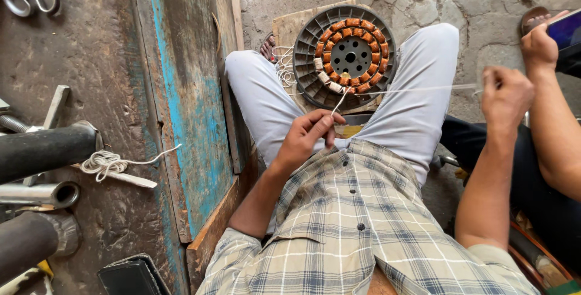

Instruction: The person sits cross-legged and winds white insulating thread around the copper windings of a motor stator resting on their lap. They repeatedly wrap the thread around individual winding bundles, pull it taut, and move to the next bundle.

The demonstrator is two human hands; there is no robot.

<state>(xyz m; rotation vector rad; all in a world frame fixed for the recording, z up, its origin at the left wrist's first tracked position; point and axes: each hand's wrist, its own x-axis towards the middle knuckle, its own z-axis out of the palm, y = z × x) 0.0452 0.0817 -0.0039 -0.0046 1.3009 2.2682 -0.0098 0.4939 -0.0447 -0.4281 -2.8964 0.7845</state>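
Note:
A round grey motor stator (345,56) with a ring of copper coils rests on a wooden board between my knees. My left hand (308,134) pinches a white thread (338,102) that runs up to the lower edge of the coils. My right hand (505,95) is raised at the right, closed on the other stretch of the white thread (423,88), which is pulled taut across my right thigh from the stator.
Another person's hand (540,44) holds a phone (566,29) at the far right. A blue-painted wooden plank (187,101) stands to my left. Beside it lie a bundle of white cord (106,163), metal pipes (42,150) and a dark case (130,277).

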